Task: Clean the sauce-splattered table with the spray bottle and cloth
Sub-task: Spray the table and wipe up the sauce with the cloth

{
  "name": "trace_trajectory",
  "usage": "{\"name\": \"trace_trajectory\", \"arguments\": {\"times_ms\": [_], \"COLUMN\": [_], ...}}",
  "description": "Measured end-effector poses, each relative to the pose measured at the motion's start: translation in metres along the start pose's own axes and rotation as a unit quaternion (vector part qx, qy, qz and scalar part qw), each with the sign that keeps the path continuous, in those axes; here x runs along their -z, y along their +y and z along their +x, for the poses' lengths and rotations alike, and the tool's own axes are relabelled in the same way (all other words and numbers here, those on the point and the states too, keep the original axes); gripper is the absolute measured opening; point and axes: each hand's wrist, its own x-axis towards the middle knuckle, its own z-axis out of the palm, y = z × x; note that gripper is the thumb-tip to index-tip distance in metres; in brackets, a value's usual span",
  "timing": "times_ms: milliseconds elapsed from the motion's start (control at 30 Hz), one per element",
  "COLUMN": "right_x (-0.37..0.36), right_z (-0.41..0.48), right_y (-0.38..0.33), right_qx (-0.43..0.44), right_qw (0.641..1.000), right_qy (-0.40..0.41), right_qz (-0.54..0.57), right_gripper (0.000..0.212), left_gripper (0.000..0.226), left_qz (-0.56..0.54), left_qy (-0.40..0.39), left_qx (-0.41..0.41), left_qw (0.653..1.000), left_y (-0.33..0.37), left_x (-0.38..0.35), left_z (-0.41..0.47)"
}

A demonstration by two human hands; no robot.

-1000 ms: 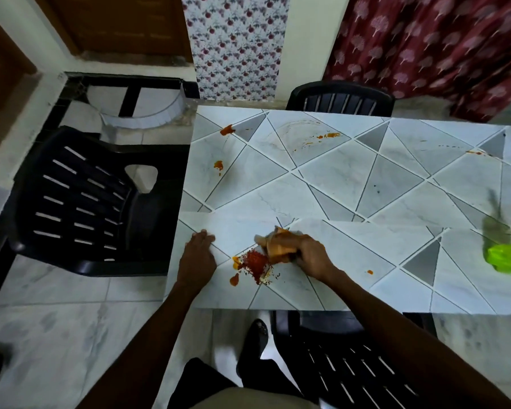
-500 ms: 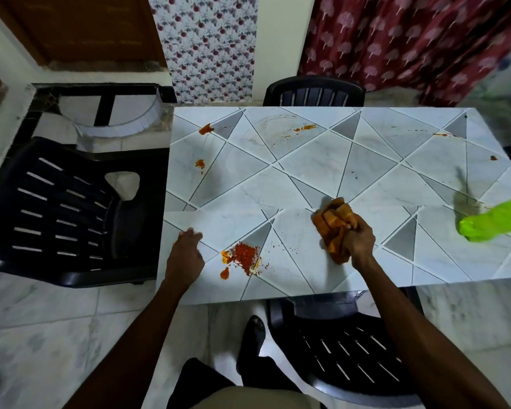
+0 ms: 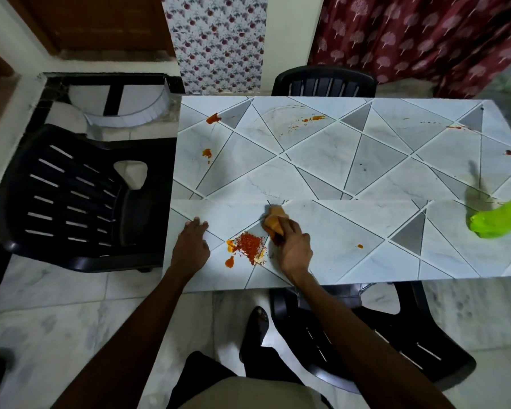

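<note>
Two hands were on the surface [image 3: 351, 172]: the left hand [image 3: 191, 249] lay flat and open, the right hand [image 3: 292, 246] squeezed the cloth [image 3: 273, 221] beside the red sauce [image 3: 248, 249].

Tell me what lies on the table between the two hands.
In the head view, the big red sauce splatter lies between the left hand and the right hand, which holds the orange cloth.

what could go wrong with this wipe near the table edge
1. The red chunky sauce pile lies close to the near edge of the marble-patterned table; a stroke of the crumpled orange cloth toward the person may push it onto the floor.
2. That already-stained cloth may smear sauce rather than lift it.
</note>
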Motion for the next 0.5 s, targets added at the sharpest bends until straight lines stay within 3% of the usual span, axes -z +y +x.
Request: {"name": "trace_trajectory", "arguments": {"times_ms": [100, 200, 333, 500], "right_x": [-0.013, -0.008, 0.033, 0.047], "right_z": [-0.001, 0.008, 0.000, -0.024], "right_y": [-0.011, -0.012, -0.024, -0.062], "right_qx": [0.079, 0.118, 0.024, 0.036], "right_qw": [0.995, 0.982, 0.956, 0.911], "right_qy": [-0.055, -0.033, 0.003, -0.031], "right_qz": [-0.005, 0.146, 0.293, 0.410], "right_gripper": [0.047, 0.007, 0.037, 0.033], "left_gripper": [0.055, 0.052, 0.036, 0.021], "left_qz": [0.003, -0.021, -0.089, -0.254], "left_qy": [-0.003, 0.001, 0.020, 0.050], "left_qx": [0.003, 0.001, 0.014, 0.056], "left_qw": [1.000, 1.000, 0.996, 0.964], "left_y": [0.002, 0.004, 0.001, -0.014], "left_x": [0.002, 0.005, 0.013, 0.039], "left_z": [-0.004, -0.011, -0.023, -0.057]}}
